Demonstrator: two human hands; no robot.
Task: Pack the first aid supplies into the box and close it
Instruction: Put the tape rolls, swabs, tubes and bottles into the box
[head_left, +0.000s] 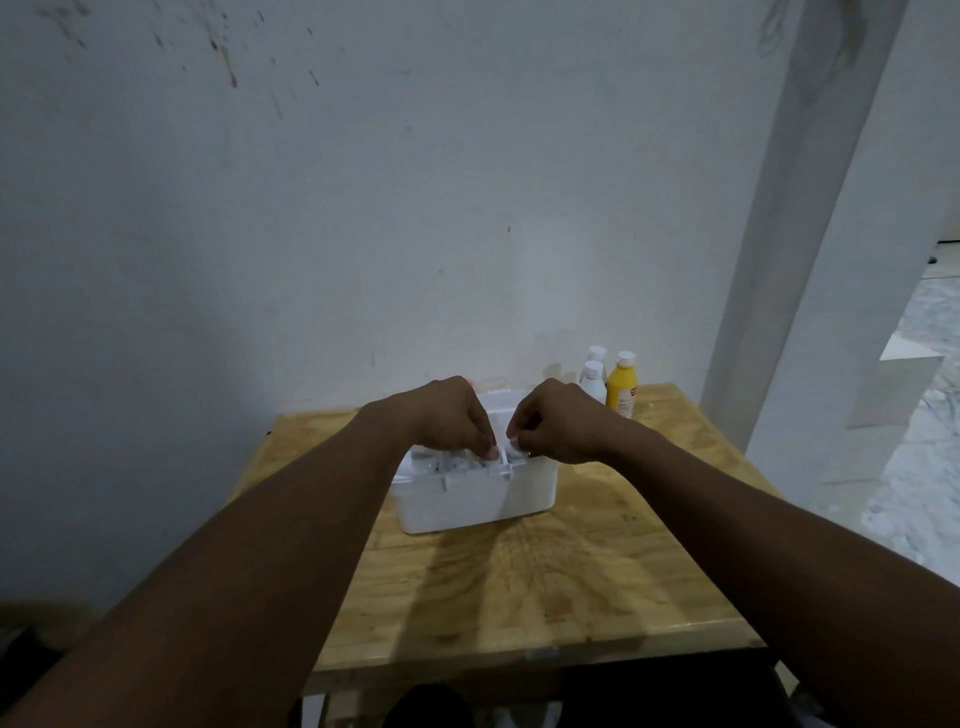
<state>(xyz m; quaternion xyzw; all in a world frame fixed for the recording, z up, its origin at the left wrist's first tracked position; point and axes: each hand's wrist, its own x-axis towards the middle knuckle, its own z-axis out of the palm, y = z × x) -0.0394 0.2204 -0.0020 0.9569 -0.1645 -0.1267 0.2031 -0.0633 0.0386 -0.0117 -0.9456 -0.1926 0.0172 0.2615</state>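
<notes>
- While sitting on the wooden table (597, 582), white first aid box (467, 499) lying open-topped.
- Left hand (447, 415) and right hand (556, 421) pinching, fingers together, at small items inside; what exactly, cannot tell.
- Standing behind: yellow bottle (622, 387), two white bottles (593, 376).

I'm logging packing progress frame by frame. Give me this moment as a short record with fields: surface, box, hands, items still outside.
surface: wooden table set against a white wall
box: white plastic box, top open, small items inside too blurred to name
left hand: fingertips down in the box's open top
right hand: fingertips pinched at the box's top, close beside the left hand
held item: cannot tell
items still outside: yellow bottle and two white bottles, upright at the table's far right, behind the box
</notes>
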